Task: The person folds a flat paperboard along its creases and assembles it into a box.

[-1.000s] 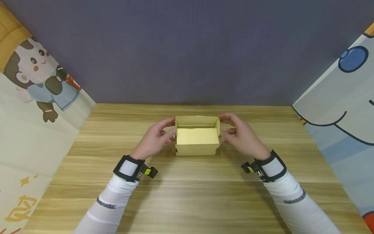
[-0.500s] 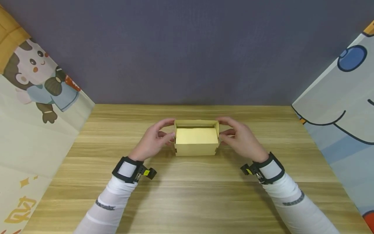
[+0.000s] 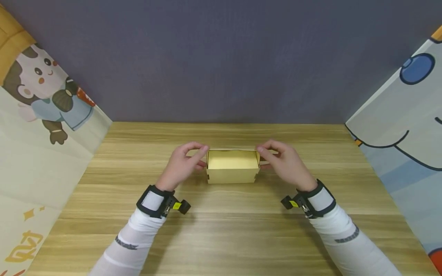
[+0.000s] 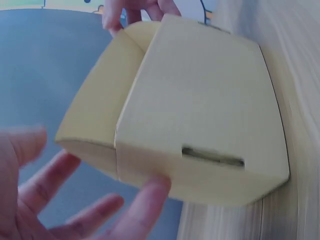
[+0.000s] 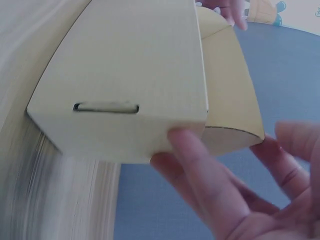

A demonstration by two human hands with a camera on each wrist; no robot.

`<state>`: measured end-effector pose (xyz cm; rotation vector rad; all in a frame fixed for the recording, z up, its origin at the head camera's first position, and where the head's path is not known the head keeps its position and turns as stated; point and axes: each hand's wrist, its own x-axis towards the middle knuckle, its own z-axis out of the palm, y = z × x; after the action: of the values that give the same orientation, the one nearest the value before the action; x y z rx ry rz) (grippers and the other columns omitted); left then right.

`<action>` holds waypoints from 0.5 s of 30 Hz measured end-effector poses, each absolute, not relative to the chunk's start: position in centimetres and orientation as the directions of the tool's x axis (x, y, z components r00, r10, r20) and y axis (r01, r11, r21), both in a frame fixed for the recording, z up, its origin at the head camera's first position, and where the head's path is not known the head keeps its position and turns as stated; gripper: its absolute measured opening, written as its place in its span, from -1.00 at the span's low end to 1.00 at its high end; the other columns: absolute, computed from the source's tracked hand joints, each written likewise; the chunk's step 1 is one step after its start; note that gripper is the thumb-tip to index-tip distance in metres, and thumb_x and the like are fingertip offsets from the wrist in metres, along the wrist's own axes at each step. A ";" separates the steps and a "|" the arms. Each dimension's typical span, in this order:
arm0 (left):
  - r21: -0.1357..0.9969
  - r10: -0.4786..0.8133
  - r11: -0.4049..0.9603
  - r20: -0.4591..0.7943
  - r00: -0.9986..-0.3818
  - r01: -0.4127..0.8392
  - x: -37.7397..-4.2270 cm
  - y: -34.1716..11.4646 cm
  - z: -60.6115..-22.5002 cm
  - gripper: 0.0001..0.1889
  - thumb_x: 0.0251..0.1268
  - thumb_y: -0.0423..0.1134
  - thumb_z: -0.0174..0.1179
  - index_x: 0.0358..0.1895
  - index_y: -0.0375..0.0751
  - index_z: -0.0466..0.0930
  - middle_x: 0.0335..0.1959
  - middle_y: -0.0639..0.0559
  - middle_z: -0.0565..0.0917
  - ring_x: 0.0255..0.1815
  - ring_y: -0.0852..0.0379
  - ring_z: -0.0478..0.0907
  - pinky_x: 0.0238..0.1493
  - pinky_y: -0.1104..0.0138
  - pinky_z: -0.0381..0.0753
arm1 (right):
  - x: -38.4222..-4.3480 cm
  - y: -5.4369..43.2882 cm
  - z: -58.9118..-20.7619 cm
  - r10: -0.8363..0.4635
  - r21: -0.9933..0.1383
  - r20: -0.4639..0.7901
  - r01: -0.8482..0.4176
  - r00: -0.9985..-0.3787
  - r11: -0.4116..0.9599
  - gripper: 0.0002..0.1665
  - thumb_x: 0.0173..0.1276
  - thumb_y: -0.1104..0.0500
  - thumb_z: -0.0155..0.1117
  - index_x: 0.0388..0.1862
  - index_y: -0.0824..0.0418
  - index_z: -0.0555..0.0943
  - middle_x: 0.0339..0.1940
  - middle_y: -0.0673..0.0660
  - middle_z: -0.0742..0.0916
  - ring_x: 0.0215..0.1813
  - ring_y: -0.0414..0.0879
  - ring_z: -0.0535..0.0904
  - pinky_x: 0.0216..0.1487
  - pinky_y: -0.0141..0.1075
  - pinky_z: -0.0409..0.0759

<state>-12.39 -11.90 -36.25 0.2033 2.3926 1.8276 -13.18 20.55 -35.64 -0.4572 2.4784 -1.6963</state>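
A small pale-yellow cardboard box point(image 3: 232, 176) rests on the table between both hands. Its hinged lid point(image 4: 97, 95) is tilted up, partly raised, and from the head shows almost edge-on as a thin strip. Curved side flaps of the lid meet the side walls. My left hand point(image 3: 183, 163) is at the box's left side, one fingertip on the side wall and others by the lid's corner. Mirroring it, my right hand point(image 3: 286, 163) has fingertips point(image 5: 182, 137) against the right side wall, with another finger behind the lid's corner. A narrow slot point(image 5: 106, 108) is cut into the cardboard.
The wood-grain table point(image 3: 228, 234) reaches back to a dark blue-grey wall point(image 3: 221, 61). Cartoon-printed panels stand at the left point(image 3: 31, 145) and right point(image 3: 411, 153). Each wrist wears a black strap with a small camera.
The raised lid has tipped forward, towards me, until it shows only as a thin strip. Both thumbs have moved up to the lid's corners. The box stays in place.
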 end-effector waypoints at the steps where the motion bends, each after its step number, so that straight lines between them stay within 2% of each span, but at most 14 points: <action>1: 0.966 0.171 0.259 -0.027 -0.985 0.019 -12.4 -11.8 -36.2 -0.59 0.60 0.02 0.26 0.19 -0.24 0.68 0.31 -0.12 0.60 -0.21 -0.08 0.80 -0.01 -0.11 0.78 | -13.2 20.4 -35.6 -0.290 -0.926 0.070 -0.170 -0.955 0.336 -0.67 0.66 0.05 0.25 0.04 0.33 0.69 0.13 0.26 0.68 0.01 0.15 0.74 -0.11 -0.07 0.82; 4: 0.969 0.154 0.248 -0.049 -0.987 -0.010 -12.3 -11.6 -36.1 -0.65 0.58 -0.04 0.29 0.15 -0.24 0.70 0.29 -0.12 0.60 -0.19 -0.10 0.79 -0.02 -0.09 0.78 | -13.2 20.2 -35.5 -0.255 -0.926 0.036 -0.128 -0.966 0.356 -0.65 0.65 0.05 0.26 0.02 0.35 0.69 0.13 0.26 0.69 0.02 0.18 0.72 -0.11 -0.03 0.82; 7: 0.973 0.163 0.230 -0.068 -0.984 -0.029 -12.3 -11.6 -36.0 -0.62 0.58 -0.06 0.29 0.22 -0.26 0.67 0.28 -0.15 0.59 -0.15 -0.14 0.78 -0.01 -0.11 0.78 | -13.3 20.1 -35.3 -0.232 -0.929 0.004 -0.090 -0.973 0.360 -0.64 0.63 0.06 0.29 0.05 0.37 0.69 0.13 0.28 0.69 0.03 0.18 0.72 -0.11 -0.05 0.82; 10: 0.974 0.179 0.219 -0.094 -0.979 -0.053 -12.3 -11.6 -36.0 -0.52 0.57 -0.05 0.29 0.35 -0.28 0.57 0.28 -0.21 0.58 -0.09 -0.17 0.76 0.02 -0.16 0.76 | -13.3 20.2 -35.2 -0.226 -0.935 -0.031 -0.051 -0.974 0.351 -0.61 0.62 0.06 0.32 0.10 0.39 0.67 0.14 0.30 0.68 0.04 0.18 0.71 -0.09 -0.07 0.82; 15: 0.964 0.204 0.224 -0.187 -0.961 -0.140 -12.3 -11.9 -36.0 -0.36 0.57 0.00 0.29 0.47 -0.36 0.43 0.33 -0.31 0.55 -0.02 -0.21 0.75 0.06 -0.12 0.75 | -13.1 20.5 -35.1 -0.250 -0.940 -0.079 -0.011 -0.965 0.340 -0.49 0.61 0.05 0.33 0.28 0.42 0.57 0.18 0.35 0.66 0.08 0.19 0.71 -0.01 0.07 0.79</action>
<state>-12.28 -11.92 -35.96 0.0599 2.2273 1.8007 -13.14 20.52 -35.15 -0.2372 2.3927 -1.6769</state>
